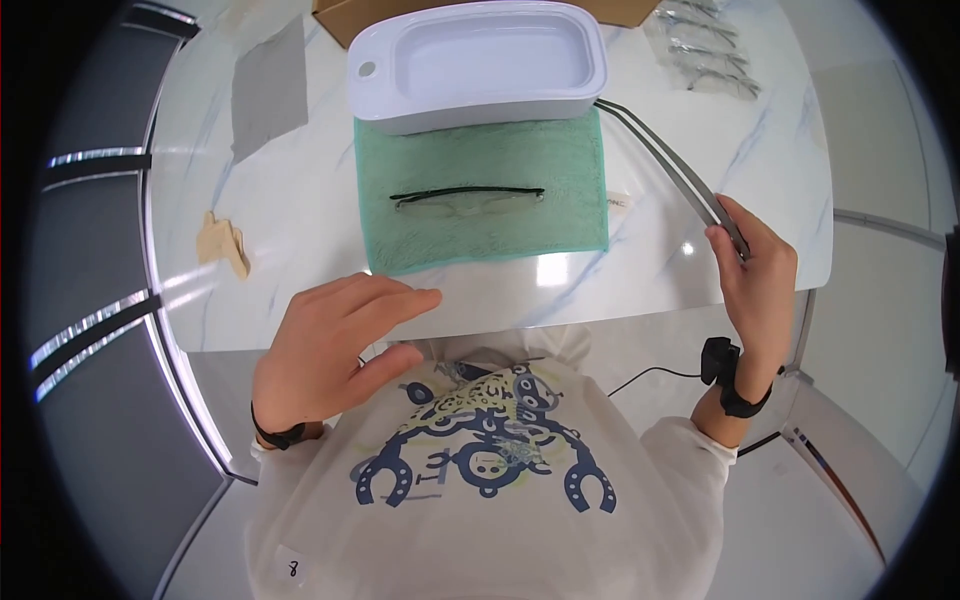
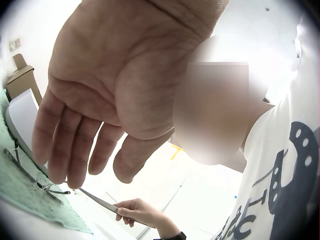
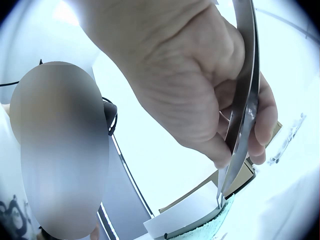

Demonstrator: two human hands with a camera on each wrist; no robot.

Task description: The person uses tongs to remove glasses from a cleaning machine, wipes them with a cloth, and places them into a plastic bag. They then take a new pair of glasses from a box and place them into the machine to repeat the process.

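Hovering just above the near edge of the table point(image 1: 700, 280), my left hand point(image 1: 335, 345) lay flat with its fingers point(image 2: 70, 145) straight and loosely together, holding nothing; the thumb stuck out toward my shirt point(image 1: 480, 470); my right hand point(image 1: 755, 290) stood off to the right beyond the table's edge, its fingers point(image 3: 262, 125) and thumb curled round the near end of the long metal tongs point(image 1: 670, 160), pinching the two blades almost together; the tongs ran away from me on a slant, and their tips reached the far right corner of the green towel point(image 1: 480, 225), beside the white tub point(image 1: 480, 65); ahead of my left hand the towel lay spread on the marble top, and the glasses point(image 1: 468, 197) rested across its middle, folded, lenses down, well apart from both hands; the tub sat on the towel's far edge, touching it; left of the towel lay a small tan scrap point(image 1: 222, 243), and farther off a grey cloth point(image 1: 268, 90); behind the tub a cardboard box point(image 1: 345, 18) showed, and at the far right some bagged glasses point(image 1: 705, 50).
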